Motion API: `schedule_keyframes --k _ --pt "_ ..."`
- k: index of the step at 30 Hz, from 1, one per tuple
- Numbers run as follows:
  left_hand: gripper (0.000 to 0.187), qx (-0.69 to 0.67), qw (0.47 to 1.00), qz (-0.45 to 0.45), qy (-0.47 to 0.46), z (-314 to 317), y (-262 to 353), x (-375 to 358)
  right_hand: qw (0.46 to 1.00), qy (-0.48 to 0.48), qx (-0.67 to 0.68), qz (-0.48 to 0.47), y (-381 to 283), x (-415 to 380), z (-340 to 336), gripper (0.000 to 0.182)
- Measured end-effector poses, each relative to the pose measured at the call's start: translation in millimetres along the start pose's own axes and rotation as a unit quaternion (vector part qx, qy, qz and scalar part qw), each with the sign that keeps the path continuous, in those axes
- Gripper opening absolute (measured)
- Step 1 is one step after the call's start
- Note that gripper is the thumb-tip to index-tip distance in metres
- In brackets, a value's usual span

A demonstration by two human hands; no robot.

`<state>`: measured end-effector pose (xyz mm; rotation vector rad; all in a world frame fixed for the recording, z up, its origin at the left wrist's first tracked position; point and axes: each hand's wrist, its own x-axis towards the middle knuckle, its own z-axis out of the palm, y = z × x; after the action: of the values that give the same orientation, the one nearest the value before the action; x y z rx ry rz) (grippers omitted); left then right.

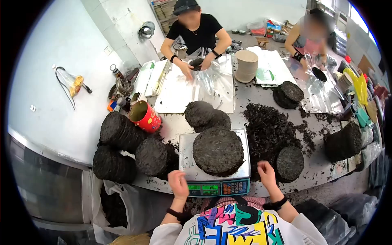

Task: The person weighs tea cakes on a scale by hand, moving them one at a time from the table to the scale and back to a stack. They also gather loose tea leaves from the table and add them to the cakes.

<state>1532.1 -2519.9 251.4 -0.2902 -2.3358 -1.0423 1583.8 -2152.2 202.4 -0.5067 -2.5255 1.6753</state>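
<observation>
A stack of dark round sheets [218, 151] rests on the metal pan of a digital scale [185, 163], whose green display is lit. My left hand [178, 184] is beside the scale's front left corner, its fingers curled and too small to make out clearly. At the scale's right, my right hand [266, 173] hovers by the table edge with fingers bent, between the scale and another dark round stack [290, 163]. Neither hand touches the stack on the pan. Loose dark flakes [267, 128] are heaped behind my right hand.
More dark stacks [151, 157] lie at the left, near a red can [145, 117]. Two more stand behind the scale. Across the table one person handles clear film over a white board [175, 98]; another works at the right. An open bag [141, 204] hangs below the left edge.
</observation>
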Motion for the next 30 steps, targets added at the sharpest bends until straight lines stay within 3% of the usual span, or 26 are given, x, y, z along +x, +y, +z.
schedule_keyframes --k 2,4,7,8,9,10,11,13,16,18,19,23,24,26,27,29,30 --pt "0.007 0.018 0.995 -0.098 0.012 -16.7 -28.7 -16.6 0.983 -0.132 0.022 0.126 88.7 -20.5 -3.2 0.016" --pt "0.007 -0.012 0.984 -0.172 0.044 -26.4 -30.4 -22.4 0.926 -0.312 -0.121 0.175 107.7 -50.7 -6.6 0.018" --pt "0.010 -0.105 0.961 -0.248 0.064 -31.0 -52.5 -29.4 0.917 -0.345 -0.143 0.138 144.2 -63.3 0.3 0.022" --pt "0.011 -0.127 0.955 -0.258 0.074 -32.0 -52.5 -21.1 0.915 -0.300 -0.110 0.245 161.4 -54.5 -0.4 0.023" --pt "0.013 -0.156 0.946 -0.272 0.077 -33.4 -52.6 -11.3 0.925 -0.262 -0.117 0.250 178.6 -42.0 -1.5 0.022" --pt "0.014 -0.186 0.937 -0.284 0.078 -33.5 -53.0 2.0 0.939 -0.207 -0.232 0.146 166.3 -30.8 -6.4 0.023" --pt "0.016 -0.219 0.927 -0.294 0.079 -31.7 -53.1 17.7 0.957 -0.168 -0.208 0.113 123.1 -20.9 -14.2 0.021" --pt "0.028 -0.264 0.913 -0.310 0.014 -18.4 -51.5 51.9 0.960 -0.155 0.122 0.197 69.2 5.1 -20.1 0.013" --pt "0.047 -0.350 0.839 -0.393 -0.141 31.3 -42.6 84.0 0.961 -0.118 0.216 0.122 -20.9 26.5 -12.2 0.026" --pt "0.060 -0.227 0.895 -0.334 -0.188 87.3 -35.6 76.2 0.952 -0.074 0.267 0.129 -44.2 40.1 7.6 0.045" --pt "0.065 -0.173 0.927 -0.261 -0.209 105.0 -29.9 72.5 0.954 -0.067 0.262 0.133 -52.9 38.9 17.8 0.049" --pt "0.068 -0.092 0.971 -0.151 -0.160 144.0 31.1 34.2 0.972 -0.008 0.232 0.044 -16.8 32.5 43.9 0.065" --pt "0.067 -0.113 0.967 -0.167 -0.153 151.5 33.5 24.0 0.934 0.012 0.338 0.117 -34.5 27.5 35.6 0.054" --pt "0.066 -0.149 0.961 -0.185 -0.145 154.8 40.5 21.0 0.865 -0.014 0.490 0.105 -41.8 33.8 23.4 0.054" --pt "0.067 -0.261 0.911 -0.280 -0.152 154.7 40.1 25.7 0.893 0.006 0.439 0.098 -53.3 35.3 21.5 0.056" --pt "0.070 -0.452 0.755 -0.450 -0.153 139.7 43.8 53.5 0.938 -0.029 0.343 0.030 -72.3 50.5 24.1 0.062" --pt "0.069 -0.470 0.740 -0.452 -0.164 135.5 35.7 64.5 0.946 -0.046 0.321 0.020 -79.5 59.9 28.2 0.064"
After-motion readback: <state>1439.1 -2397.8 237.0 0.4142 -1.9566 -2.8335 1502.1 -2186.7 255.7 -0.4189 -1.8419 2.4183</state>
